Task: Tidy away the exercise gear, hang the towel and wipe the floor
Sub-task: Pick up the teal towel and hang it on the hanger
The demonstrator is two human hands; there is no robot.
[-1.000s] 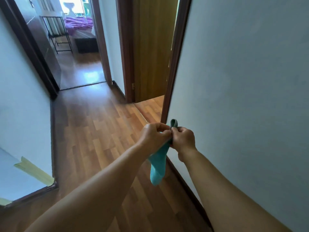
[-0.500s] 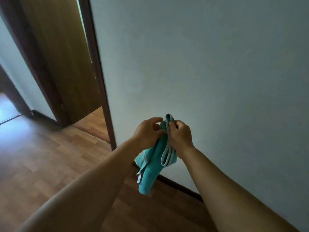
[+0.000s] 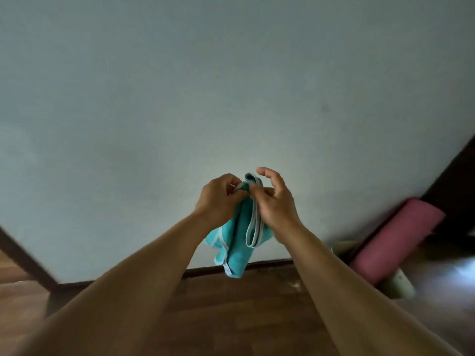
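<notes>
1. Location: the teal towel (image 3: 235, 242) hangs in mid-air in front of a plain wall (image 3: 231, 86), held at its top and clear of the wooden floor (image 3: 231, 312). Nothing supports it but the hands.
2. Left hand (image 3: 218, 201): closed, fingers pinched on the towel's upper edge beside the pale trim.
3. Right hand (image 3: 276, 204): thumb and lower fingers grip the same bunched top; the index finger is lifted and free. A pale hanging loop (image 3: 253, 229) dangles just below this hand.
4. Handling assessment: the cloth appears light, soft and limp. It folds on itself and will take no shape of its own. No breakage risk; slip risk is low, given the terry surface.
5. Recommended hold: the loop, or the trimmed corner it is sewn to. Judged best point for hooking, since it keeps the body hanging straight.
6. Other gear: a rolled pink mat (image 3: 395, 242) lies at the wall's foot, right side, with a pale object (image 3: 397, 285) at its near end, blurred; identity not determined.
7. No hook or rail is visible.
</notes>
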